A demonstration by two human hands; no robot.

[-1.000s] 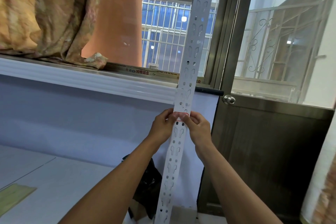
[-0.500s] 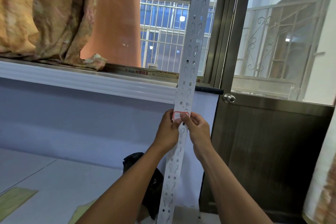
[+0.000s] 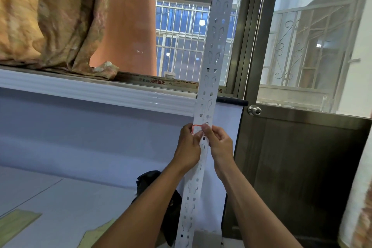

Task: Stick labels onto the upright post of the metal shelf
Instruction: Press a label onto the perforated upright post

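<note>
A white perforated upright post [image 3: 213,60] of the metal shelf runs from top to bottom through the middle of the head view. A small white label with a red border [image 3: 196,128] lies flat on the post's face, just below the shelf beam. My left hand [image 3: 188,148] wraps the post's left edge, its thumb on the label's lower left. My right hand [image 3: 218,143] is at the post's right edge, its thumb and fingertips pressing the label's right side. Part of the label is hidden under my thumbs.
A white shelf beam [image 3: 96,92] crosses at mid height, with bundled fabric [image 3: 46,30] on the shelf above it. A dark bag [image 3: 153,183] sits on the lower shelf board behind my arms. A metal door with a round knob [image 3: 254,110] stands right of the post.
The label, first covered by my fingertips, now shows flat on the post. My thumbs have slid slightly apart over it, and the view has shifted a little.
</note>
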